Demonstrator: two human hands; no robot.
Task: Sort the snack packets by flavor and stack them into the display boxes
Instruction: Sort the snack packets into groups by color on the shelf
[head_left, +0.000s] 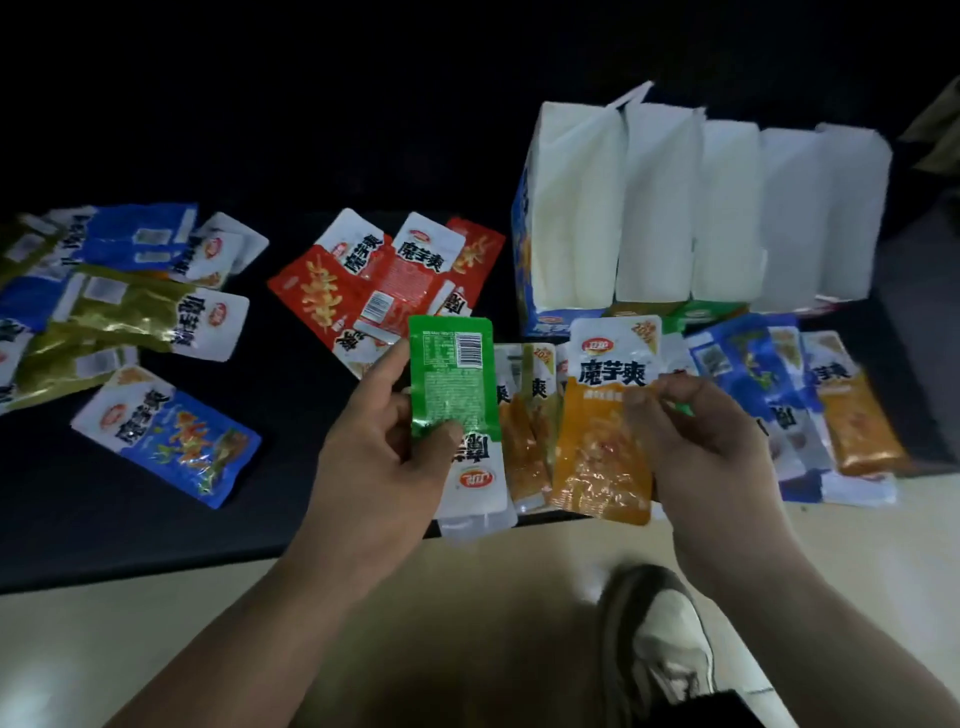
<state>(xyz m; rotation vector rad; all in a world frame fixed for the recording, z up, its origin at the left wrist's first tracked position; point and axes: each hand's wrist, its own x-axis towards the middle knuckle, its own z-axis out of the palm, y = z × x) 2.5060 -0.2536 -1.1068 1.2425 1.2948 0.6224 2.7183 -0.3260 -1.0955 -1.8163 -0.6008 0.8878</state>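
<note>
Over the dark bench (156, 519) your left hand (374, 457) grips a green packet (449, 374), and your right hand (696, 441) pinches an orange packet (602, 447).

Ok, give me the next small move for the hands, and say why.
Probably the right hand should lay the orange packet it pinches onto the orange packets lying just beside it. The left hand grips a green packet, a different flavour, so the orange one likely belongs with its own kind first.
</note>
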